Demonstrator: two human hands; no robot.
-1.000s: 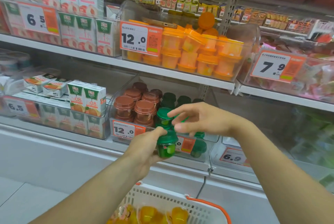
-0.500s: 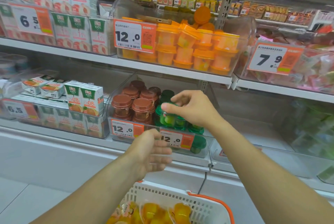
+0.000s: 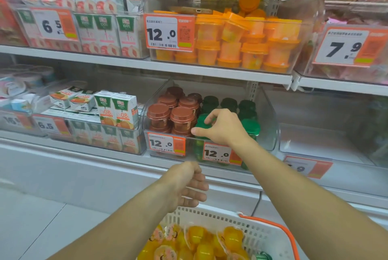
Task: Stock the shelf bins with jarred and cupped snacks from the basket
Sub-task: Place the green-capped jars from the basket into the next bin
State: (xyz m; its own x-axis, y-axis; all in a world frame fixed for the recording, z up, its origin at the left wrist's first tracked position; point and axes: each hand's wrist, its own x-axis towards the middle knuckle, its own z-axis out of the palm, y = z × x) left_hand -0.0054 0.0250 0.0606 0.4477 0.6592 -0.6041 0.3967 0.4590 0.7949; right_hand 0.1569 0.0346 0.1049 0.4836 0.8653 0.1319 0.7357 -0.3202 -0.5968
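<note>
Setting the green-lidded jar (image 3: 202, 122) into the clear bin (image 3: 270, 121) beside the brown-lidded cups (image 3: 170, 117), the right hand (image 3: 223, 128) pinches its lid; a crooked release could tip it against its neighbours. The left hand (image 3: 186, 184) hangs loosely curled, holding nothing, above the basket (image 3: 266, 236).

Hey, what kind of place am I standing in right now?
Most likely a grocery or convenience store aisle. Orange price tags hang on clear shelf bins packed with lidded snack cups and juice cartons, and a white shopping basket sits below your hands.
</note>
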